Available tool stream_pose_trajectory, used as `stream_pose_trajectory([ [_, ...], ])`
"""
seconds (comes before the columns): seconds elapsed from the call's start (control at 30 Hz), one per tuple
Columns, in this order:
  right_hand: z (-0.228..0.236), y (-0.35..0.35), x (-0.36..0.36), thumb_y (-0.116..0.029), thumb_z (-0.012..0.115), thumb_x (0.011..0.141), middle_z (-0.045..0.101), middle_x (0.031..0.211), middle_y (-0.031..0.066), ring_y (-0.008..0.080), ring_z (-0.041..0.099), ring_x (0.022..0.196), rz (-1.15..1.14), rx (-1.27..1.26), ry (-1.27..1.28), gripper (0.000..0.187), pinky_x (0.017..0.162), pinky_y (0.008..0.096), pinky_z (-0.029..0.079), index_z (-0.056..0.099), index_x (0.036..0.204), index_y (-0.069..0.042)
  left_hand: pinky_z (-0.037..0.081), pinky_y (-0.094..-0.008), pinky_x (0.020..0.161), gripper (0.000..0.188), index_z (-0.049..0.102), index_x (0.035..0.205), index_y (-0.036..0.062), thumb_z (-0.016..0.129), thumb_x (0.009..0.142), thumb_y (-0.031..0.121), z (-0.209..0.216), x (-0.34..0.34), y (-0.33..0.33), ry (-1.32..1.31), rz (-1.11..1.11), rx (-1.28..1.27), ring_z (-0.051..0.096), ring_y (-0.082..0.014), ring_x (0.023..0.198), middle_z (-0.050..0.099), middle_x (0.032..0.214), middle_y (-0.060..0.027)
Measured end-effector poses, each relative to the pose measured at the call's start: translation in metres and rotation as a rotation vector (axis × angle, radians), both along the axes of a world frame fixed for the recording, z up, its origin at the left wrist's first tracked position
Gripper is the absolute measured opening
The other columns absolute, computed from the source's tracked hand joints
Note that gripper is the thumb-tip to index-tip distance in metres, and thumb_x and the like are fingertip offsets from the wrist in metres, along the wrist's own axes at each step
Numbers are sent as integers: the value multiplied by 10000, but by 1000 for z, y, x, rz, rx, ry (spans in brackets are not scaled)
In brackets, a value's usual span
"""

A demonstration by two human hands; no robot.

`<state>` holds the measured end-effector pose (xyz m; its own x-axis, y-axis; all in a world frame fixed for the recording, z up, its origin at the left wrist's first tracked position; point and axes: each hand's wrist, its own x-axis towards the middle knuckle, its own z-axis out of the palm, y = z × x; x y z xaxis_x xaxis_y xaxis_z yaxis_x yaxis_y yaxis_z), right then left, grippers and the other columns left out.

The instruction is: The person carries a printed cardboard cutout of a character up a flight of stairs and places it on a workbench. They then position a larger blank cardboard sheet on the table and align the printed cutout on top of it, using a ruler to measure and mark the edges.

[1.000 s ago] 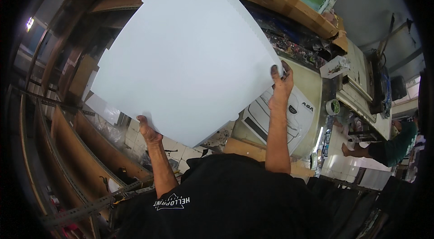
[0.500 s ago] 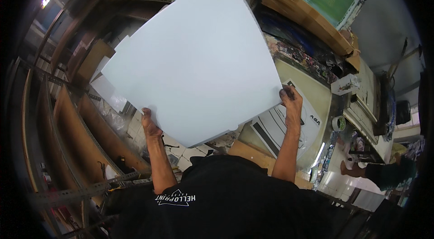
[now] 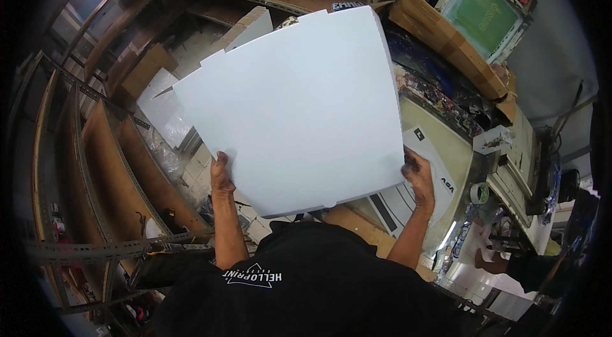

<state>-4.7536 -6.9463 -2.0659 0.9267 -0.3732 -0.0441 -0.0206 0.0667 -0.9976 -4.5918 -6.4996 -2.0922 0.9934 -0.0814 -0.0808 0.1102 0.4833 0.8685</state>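
Shelves stand left of the panel, a table right.

The person beside me wears a black shirt, its left chest carrying a white print of lettering and a peaked outline; smudges mark the right hand.

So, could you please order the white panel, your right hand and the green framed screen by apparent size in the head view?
1. White panel
2. Green framed screen
3. Right hand
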Motion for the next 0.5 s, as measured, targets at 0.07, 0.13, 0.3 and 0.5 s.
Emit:
stream_pose_trajectory([
  [0.07, 7, 15, 3, -86, 723, 753, 657, 1034, 86, 156, 590, 891, 123, -82, -36, 495, 835, 278, 468, 601, 1207, 70, 571, -460, 861, 782, 448, 1319, -10, 716, 805, 515, -7, -2, 9, 13, 11, 39, 632, -306, 1056, 604, 1192, -137],
  [0.13, 8, 20, 2, -88, 759, 699, 666, 1023, 93, 169, 596, 932, 159, -84, 28, 537, 880, 290, 458, 607, 1189, 72, 585, -451, 828, 793, 423, 1339, -5, 728, 804, 494, -11, -7, 15, 19, 31, 40, 641, -307, 1027, 602, 1176, -147],
  [0.3, -6, 16, -14, -149, 778, 679, 656, 989, 74, 153, 591, 922, 77, 16, 69, 538, 878, 270, 451, 617, 1142, 72, 610, -432, 771, 825, 369, 1379, -3, 755, 802, 443, -5, -23, 14, 32, 74, 24, 657, -311, 966, 599, 1145, -166],
  [0.5, 7, 16, -28, -158, 806, 644, 627, 1012, 62, 153, 588, 921, 35, 186, -95, 618, 873, 270, 456, 569, 1165, 74, 610, -433, 765, 797, 381, 1374, 3, 747, 814, 435, -27, -34, 28, 48, 126, 7, 657, -303, 967, 603, 1139, -166],
])
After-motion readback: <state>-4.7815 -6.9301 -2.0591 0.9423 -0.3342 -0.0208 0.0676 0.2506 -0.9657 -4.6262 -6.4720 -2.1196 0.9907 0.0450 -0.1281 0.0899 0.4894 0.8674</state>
